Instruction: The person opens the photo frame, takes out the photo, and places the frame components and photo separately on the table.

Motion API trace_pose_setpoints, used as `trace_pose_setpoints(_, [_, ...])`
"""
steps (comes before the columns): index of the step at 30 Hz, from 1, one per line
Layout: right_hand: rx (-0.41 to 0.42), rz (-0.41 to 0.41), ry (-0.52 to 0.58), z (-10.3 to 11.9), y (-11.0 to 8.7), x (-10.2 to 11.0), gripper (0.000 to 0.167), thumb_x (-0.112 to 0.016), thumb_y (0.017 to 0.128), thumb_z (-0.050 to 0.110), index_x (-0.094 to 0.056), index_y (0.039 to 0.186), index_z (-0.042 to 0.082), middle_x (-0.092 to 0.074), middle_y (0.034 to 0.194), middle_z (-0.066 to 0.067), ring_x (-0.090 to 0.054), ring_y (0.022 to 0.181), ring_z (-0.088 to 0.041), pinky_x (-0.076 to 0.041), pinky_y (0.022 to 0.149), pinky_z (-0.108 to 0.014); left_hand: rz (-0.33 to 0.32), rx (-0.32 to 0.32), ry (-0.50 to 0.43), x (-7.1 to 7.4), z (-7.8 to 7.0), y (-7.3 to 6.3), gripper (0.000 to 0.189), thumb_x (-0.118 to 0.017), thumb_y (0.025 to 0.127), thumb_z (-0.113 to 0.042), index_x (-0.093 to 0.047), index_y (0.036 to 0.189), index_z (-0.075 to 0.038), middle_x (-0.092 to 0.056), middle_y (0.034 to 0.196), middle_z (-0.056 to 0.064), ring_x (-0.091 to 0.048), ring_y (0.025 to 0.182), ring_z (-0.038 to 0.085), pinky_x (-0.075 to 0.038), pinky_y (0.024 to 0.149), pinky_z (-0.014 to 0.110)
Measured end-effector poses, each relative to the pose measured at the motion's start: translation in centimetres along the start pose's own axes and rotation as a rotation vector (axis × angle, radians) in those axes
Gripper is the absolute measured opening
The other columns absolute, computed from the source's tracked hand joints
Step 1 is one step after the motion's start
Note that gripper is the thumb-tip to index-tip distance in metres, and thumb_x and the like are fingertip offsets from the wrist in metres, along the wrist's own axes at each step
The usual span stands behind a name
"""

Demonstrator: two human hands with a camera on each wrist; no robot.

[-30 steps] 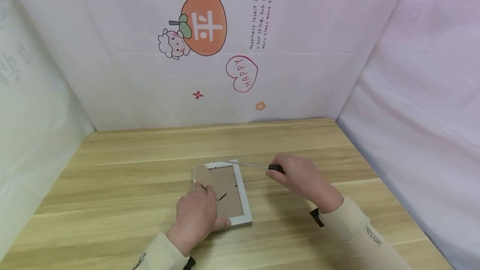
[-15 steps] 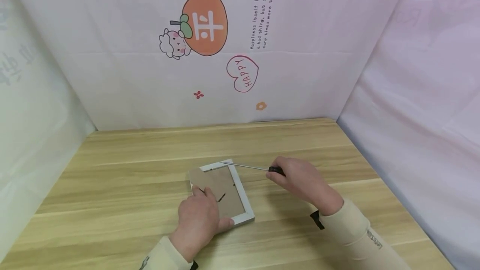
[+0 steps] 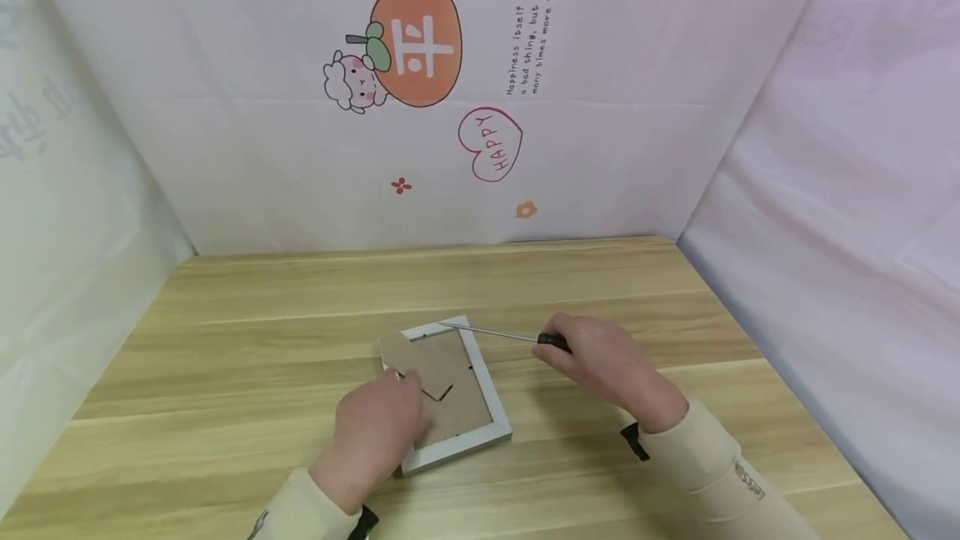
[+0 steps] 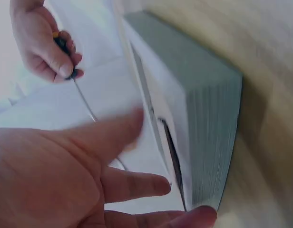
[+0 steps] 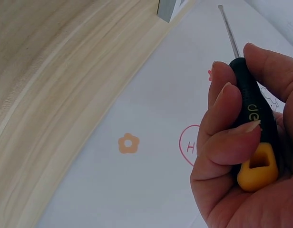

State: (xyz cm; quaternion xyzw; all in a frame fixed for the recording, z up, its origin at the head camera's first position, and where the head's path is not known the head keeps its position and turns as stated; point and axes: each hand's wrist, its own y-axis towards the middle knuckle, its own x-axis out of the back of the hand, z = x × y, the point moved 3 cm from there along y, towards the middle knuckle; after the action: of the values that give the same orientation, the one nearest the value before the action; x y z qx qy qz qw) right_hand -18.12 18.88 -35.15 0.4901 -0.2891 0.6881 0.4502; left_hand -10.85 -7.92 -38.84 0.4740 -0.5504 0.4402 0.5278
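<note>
A picture frame [image 3: 485, 386] with a white border lies face down on the table, its brown backing board [image 3: 450, 365] showing. A bent black strip [image 3: 446, 392] marks the board. My left hand [image 3: 378, 427] is at the frame's left side, fingers over the board's edge. In the left wrist view its thumb is blurred and apart from the frame, while the other fingers reach out loosely along it. My right hand [image 3: 603, 361] grips a screwdriver [image 5: 251, 95] by its dark green and yellow handle. The thin shaft points left, its tip overlapping the frame's far border in the head view.
The wood-grain table [image 3: 262, 357] is enclosed by white cloth at the back and on both sides. Printed on the back cloth [image 3: 285, 190] are an orange fruit, a heart and flowers. Both forearms wear cream sleeves [image 3: 693, 444] with black straps near the wrists.
The frame has turned slightly counterclockwise. My left hand has shifted left, and its thumb has come off the near border. The right hand and screwdriver have hardly moved.
</note>
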Motion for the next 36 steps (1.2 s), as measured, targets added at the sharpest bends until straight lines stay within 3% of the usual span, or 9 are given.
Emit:
trace_pose_setpoints(2, [-0.003, -0.002, -0.004, -0.1, 0.1, -0.1, 0.019, -0.07, 0.1, 0.036, -0.071, 0.099, 0.017, -0.059, 0.076, 0.01, -0.049, 0.064, -0.007, -0.042, 0.058, -0.027, -0.056, -0.037, 0.032, 0.2, 0.6, 0.1, 0.01, -0.072, 0.091, -0.009, -0.066, 0.098, -0.005, -0.065, 0.085, 0.015, -0.049, 0.051, 0.019, -0.045, 0.037, 0.037])
trace_pose_setpoints(3, [-0.004, -0.003, -0.005, -0.1, 0.1, -0.1, 0.019, -0.07, 0.1, 0.036, -0.071, 0.099, 0.017, -0.059, 0.076, 0.01, -0.049, 0.064, -0.007, -0.042, 0.058, -0.027, -0.084, -0.058, 0.053, 0.3, 0.9, 0.1, 0.01, -0.071, 0.092, -0.003, -0.066, 0.1, -0.005, -0.066, 0.087, 0.015, -0.05, 0.053, 0.019, -0.044, 0.037, 0.036])
trace_pose_setpoints(6, [-0.004, -0.005, -0.006, -0.2, 0.2, -0.3, 0.019, -0.07, 0.099, 0.036, -0.071, 0.1, 0.017, -0.06, 0.077, 0.01, -0.05, 0.065, -0.007, -0.043, 0.059, -0.027, -0.171, -0.135, 0.097, 0.3, 1.7, 0.2, 0.028, -0.077, 0.088, 0.0, -0.07, 0.114, -0.006, -0.071, 0.111, 0.02, -0.061, 0.065, 0.025, -0.05, 0.042, 0.037])
trace_pose_setpoints(9, [0.002, -0.005, -0.007, -0.2, 0.3, -0.4, 0.02, -0.07, 0.1, 0.037, -0.071, 0.1, 0.017, -0.06, 0.077, 0.011, -0.05, 0.065, -0.007, -0.043, 0.059, -0.027, -0.208, -0.205, 0.087, -0.1, 2.1, 0.5, 0.038, -0.078, 0.086, 0.0, -0.07, 0.123, -0.009, -0.069, 0.123, 0.019, -0.068, 0.082, 0.031, -0.057, 0.053, 0.042])
trace_pose_setpoints(14, [0.004, -0.014, -0.013, -0.3, 0.4, -0.7, 0.019, -0.072, 0.098, 0.036, -0.071, 0.097, 0.018, -0.059, 0.075, 0.011, -0.049, 0.063, -0.006, -0.043, 0.058, -0.026, -0.179, -0.257, 0.063, -0.8, 2.4, 0.9, 0.044, -0.074, 0.088, 0.003, -0.068, 0.129, -0.012, -0.066, 0.131, 0.018, -0.069, 0.091, 0.036, -0.059, 0.062, 0.047])
trace_pose_setpoints(24, [-0.003, -0.003, -0.012, -0.4, 0.7, -1.1, 0.019, -0.072, 0.098, 0.036, -0.071, 0.097, 0.018, -0.059, 0.074, 0.011, -0.05, 0.063, -0.007, -0.044, 0.058, -0.026, -0.05, -0.232, 0.008, -0.7, 2.2, 1.4, 0.047, -0.068, 0.093, 0.006, -0.065, 0.137, -0.008, -0.061, 0.14, 0.026, -0.067, 0.098, 0.044, -0.06, 0.07, 0.052])
trace_pose_setpoints(36, [0.006, -0.012, -0.01, -0.3, 0.8, -1.2, 0.017, -0.073, 0.098, 0.036, -0.07, 0.095, 0.019, -0.058, 0.074, 0.012, -0.049, 0.063, -0.006, -0.043, 0.058, -0.026, -0.097, -0.233, 0.053, -0.3, 1.8, 1.2, 0.036, -0.07, 0.093, -0.002, -0.069, 0.129, -0.008, -0.068, 0.122, 0.023, -0.065, 0.082, 0.036, -0.055, 0.056, 0.046])
